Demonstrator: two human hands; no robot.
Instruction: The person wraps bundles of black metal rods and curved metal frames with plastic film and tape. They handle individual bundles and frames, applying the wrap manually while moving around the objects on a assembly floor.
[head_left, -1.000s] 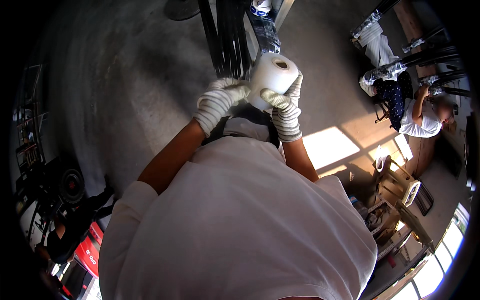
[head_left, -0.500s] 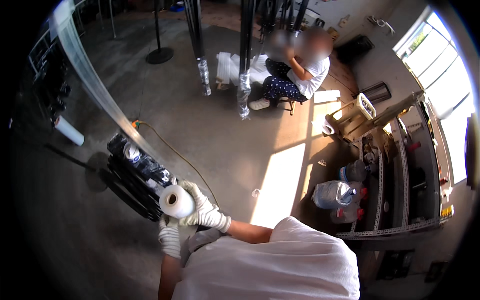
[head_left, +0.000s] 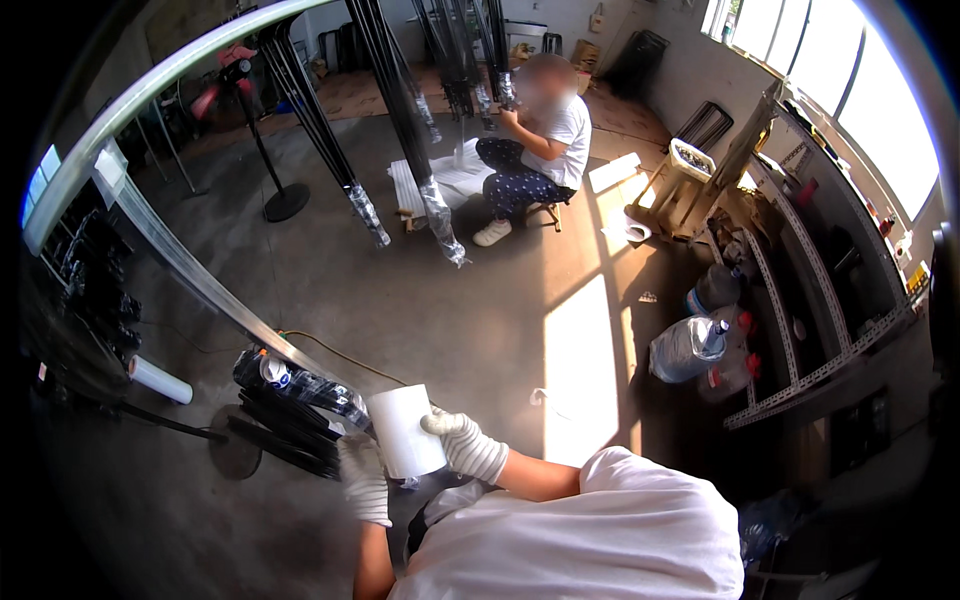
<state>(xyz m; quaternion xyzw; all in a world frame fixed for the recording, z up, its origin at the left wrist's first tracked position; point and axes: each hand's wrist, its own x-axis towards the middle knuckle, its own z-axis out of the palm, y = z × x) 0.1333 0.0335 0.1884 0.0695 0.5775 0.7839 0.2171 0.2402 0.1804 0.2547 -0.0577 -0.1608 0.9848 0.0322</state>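
Note:
A white roll of stretch film (head_left: 407,430) is held tilted in front of me, its smooth side facing up. My right hand (head_left: 468,445), in a striped whitish knit glove, grips its right side with the thumb on the film. My left hand (head_left: 362,475), gloved alike, is closed at the roll's lower left; its fingertips are partly hidden. Just beyond lies a bundle of black tubes (head_left: 290,430), its far part wrapped in shiny clear film. On that wrapped part stands a small white-and-blue roll (head_left: 274,372).
A curved metal rail (head_left: 180,55) arches over the left, with a pale strip (head_left: 200,285) slanting down. Wrapped black tube bundles (head_left: 400,130) hang ahead. Beyond, a person (head_left: 560,140) sits on a stool. Large bottles (head_left: 688,350) stand beside a metal shelf (head_left: 790,330) at right.
The roll has tipped from showing its cored end to showing its side, and sits further right. Both hands moved with it. The view has shifted upward, showing the rail; the seated person's arms are lower.

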